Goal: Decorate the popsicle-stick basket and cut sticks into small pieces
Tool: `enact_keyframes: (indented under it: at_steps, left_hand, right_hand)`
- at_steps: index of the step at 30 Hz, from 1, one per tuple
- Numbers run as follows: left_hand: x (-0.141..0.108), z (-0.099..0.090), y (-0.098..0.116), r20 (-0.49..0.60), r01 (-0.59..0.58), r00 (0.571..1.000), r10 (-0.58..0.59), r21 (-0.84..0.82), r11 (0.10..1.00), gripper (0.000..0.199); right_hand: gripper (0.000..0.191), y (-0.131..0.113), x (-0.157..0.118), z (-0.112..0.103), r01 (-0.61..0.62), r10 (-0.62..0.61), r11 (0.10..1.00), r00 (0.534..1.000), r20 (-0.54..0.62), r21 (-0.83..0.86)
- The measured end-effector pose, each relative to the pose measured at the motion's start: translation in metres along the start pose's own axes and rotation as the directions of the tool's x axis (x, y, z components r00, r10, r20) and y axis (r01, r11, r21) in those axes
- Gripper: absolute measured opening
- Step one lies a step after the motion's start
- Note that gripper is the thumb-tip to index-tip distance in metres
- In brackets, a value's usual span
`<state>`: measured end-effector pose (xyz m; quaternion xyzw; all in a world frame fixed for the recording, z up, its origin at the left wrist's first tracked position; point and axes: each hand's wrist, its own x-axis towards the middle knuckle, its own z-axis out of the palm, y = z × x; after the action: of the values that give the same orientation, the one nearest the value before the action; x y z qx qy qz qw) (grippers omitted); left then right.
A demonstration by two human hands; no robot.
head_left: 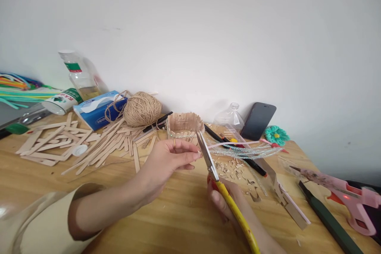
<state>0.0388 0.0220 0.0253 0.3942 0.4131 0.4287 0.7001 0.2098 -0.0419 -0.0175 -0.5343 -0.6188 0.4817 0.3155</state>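
At the centre of the frame, the left hand [175, 156] pinches a tiny pale scrap [199, 153] (too small to identify) at its fingertips. The right hand [218, 202], lower centre, grips the scissors [223, 192], which point upward. They should feel stiff and fairly weighty, best held by the yellow handle; the scrap, probably light and fragile, by an edge.

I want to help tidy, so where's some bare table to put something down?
The table looks bare between the left forearm and the right hand with the scissors, and between the wooden sticks and the cream sleeve. It's crowded along the wall, with the tissue pack, twine ball and phone, and on the right around the glue gun.
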Motion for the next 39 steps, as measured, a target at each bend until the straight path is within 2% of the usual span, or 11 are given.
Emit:
enact_keyframes:
  at_steps: [10,17,20,22,25,28,30,32,35,39]
  left_hand:
    - [0.0,0.0,0.0,-0.014,-0.004,1.0,0.004,-0.026,1.0,0.012]
    - [-0.003,0.0,0.002,0.018,-0.029,0.999,0.03,-0.03,0.999,0.011]
    - [-0.002,0.0,0.001,0.013,-0.043,0.999,0.044,-0.057,0.997,0.01]
    - [-0.002,0.0,0.002,0.005,-0.044,0.999,0.045,-0.074,0.996,0.01]
    - [-0.001,0.0,0.002,-0.006,-0.047,0.999,0.047,-0.076,0.996,0.01]
    - [-0.001,0.0,0.003,-0.014,-0.055,0.998,0.054,-0.069,0.996,0.01]
    - [-0.002,0.0,0.003,-0.015,-0.07,0.997,0.069,-0.068,0.995,0.011]
    - [-0.003,0.0,0.003,-0.024,-0.086,0.996,0.085,-0.057,0.995,0.012]
    - [-0.003,0.001,0.004,-0.039,-0.107,0.994,0.106,-0.021,0.994,0.012]
    - [-0.003,0.0,0.003,-0.03,-0.156,0.987,0.157,0.04,0.987,0.013]
  right_hand:
    - [0.056,-0.002,-0.002,0.002,-0.01,0.01,1.0,1.0,0.013,-0.002]
    - [0.056,-0.007,0.0,0.002,0.01,-0.009,0.998,1.0,0.019,-0.059]
    - [0.055,-0.011,0.001,0.0,0.038,-0.041,0.99,0.999,-0.015,-0.138]
    - [0.051,-0.013,0.001,-0.002,0.014,-0.034,0.967,0.997,-0.074,-0.256]
    - [0.042,-0.013,0.001,-0.007,-0.048,-0.054,0.88,0.978,-0.2,-0.472]
    - [0.037,-0.005,0.0,-0.014,-0.029,-0.239,0.727,0.926,-0.292,-0.686]
    - [0.036,0.0,0.0,-0.018,-0.003,-0.412,0.586,0.86,-0.301,-0.811]
    - [0.034,0.004,0.001,-0.022,-0.013,-0.531,0.465,0.796,-0.291,-0.885]
    - [0.031,0.007,0.002,-0.024,-0.061,-0.623,0.349,0.73,-0.28,-0.935]
    - [0.035,0.006,0.003,-0.025,-0.113,-0.714,0.239,0.653,-0.254,-0.964]
